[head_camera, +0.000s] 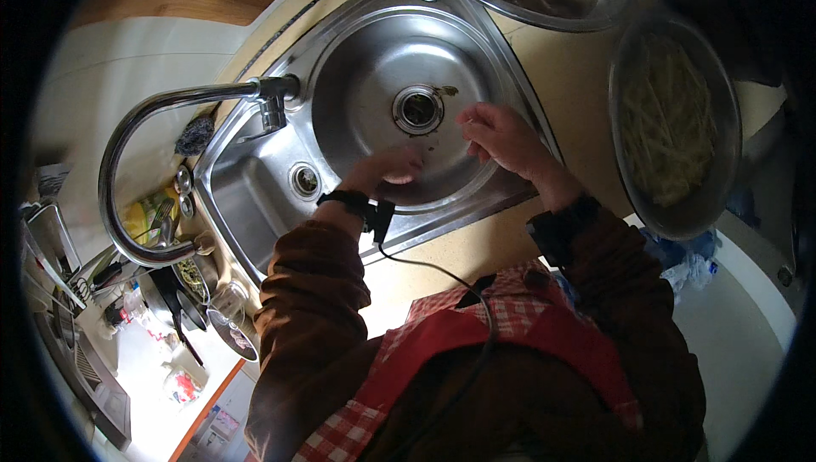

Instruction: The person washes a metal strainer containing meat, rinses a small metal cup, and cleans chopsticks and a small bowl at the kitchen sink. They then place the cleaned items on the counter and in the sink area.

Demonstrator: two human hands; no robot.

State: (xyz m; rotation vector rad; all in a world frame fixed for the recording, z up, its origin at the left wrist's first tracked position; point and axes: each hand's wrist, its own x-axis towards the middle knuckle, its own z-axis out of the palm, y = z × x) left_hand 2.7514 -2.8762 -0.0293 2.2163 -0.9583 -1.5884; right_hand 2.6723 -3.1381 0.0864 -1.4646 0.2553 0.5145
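Both hands are over the large round bowl of a stainless steel sink point(357, 92). My left hand point(398, 165) hovers above the near left part of the bowl, blurred, palm side hidden; whether it holds anything does not show. My right hand point(494, 133) is over the right side of the bowl with its fingers curled and thumb near the fingertips; nothing clear can be made out between them. Between and beyond the hands lies the drain point(417, 109), with dark scraps in it. A brownish scrap point(450, 90) lies beside the drain on the steel.
A chrome faucet point(178, 95) arches left, past the small basin point(239, 188). A dark scouring pad point(195, 135) sits behind it. At right stands a bowl of pale shredded strips point(669, 124); at top, a metal bowl point(612, 16) holds food pieces. Utensils and pans crowd the left counter.
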